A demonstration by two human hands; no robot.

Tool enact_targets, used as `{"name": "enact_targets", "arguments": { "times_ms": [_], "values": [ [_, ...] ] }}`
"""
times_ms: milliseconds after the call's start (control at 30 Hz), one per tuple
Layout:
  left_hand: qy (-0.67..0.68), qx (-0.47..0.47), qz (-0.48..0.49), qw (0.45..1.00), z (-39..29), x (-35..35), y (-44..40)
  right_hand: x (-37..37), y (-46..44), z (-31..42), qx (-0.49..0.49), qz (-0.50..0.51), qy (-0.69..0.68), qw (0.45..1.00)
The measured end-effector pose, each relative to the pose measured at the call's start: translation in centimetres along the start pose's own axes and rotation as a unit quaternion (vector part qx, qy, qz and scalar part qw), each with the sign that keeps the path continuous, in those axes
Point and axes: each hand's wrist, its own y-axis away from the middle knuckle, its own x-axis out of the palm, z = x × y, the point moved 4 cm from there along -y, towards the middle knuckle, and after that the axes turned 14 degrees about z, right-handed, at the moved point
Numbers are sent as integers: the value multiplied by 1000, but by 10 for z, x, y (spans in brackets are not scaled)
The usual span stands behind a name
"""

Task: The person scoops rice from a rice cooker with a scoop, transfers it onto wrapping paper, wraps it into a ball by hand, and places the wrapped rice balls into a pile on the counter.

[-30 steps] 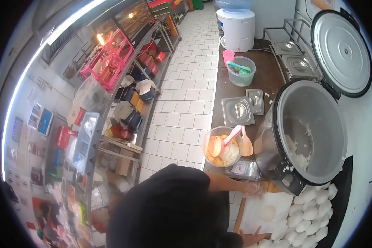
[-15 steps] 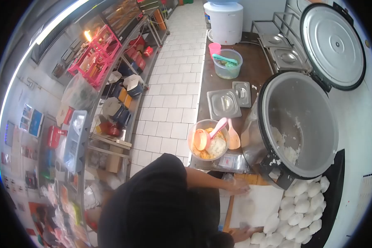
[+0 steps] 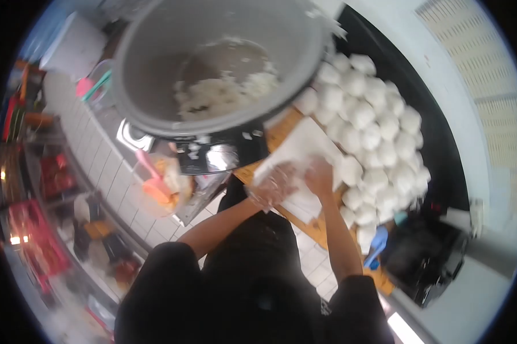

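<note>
My left hand (image 3: 274,186), in a clear plastic glove, lies over the left edge of a white paper sheet (image 3: 309,140) on a wooden board (image 3: 284,129). Close beside it, my right hand (image 3: 320,175) touches the sheet near its right edge. Motion smears the fingers of both hands, so their grip is unclear. To the right is a heap of white wrapped bundles (image 3: 370,137), the nearest almost touching my right hand. A large rice cooker (image 3: 149,74) stands just beyond the sheet, with white rice (image 3: 230,94) at the bottom of its grey pot.
Left of the cooker, a clear tub (image 3: 181,186) contains food and a pink spoon (image 3: 148,163). A blue-handled item (image 3: 377,246) lies below the bundles, by a black case (image 3: 425,258). Across the tiled floor (image 3: 98,166) are shelves with boxes (image 3: 98,229).
My view has swung down and round to the sheet, bringing the cooker and bundles closer. My hands, apart at two sides of the sheet before, are now close together over it.
</note>
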Motion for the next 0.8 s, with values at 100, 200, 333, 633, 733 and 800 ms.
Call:
{"name": "enact_targets", "arguments": {
  "times_ms": [100, 200, 333, 633, 733, 800],
  "values": [
    [304, -54, -2, 951, -1, -27, -10, -27, -1, 35, 146, 24, -187, 971],
    [259, -121, 4, 958, -4, -49, -8, -33, -7, 31, 66, -84, -25, 994],
    [-69, -114, 27, 991, -28, -86, -18, -54, -2, 45, 92, -58, -89, 990],
    [67, -162, 111, 978, -38, -93, -29, -30, 11, 27, 61, -65, 5, 996],
    [71, -154, 83, 982, -32, -84, -29, -42, 15, 34, 20, -141, 42, 989],
    [56, -152, 80, 984, -31, -81, -28, -38, 11, 25, 5, -147, 23, 989]
  ]
}}
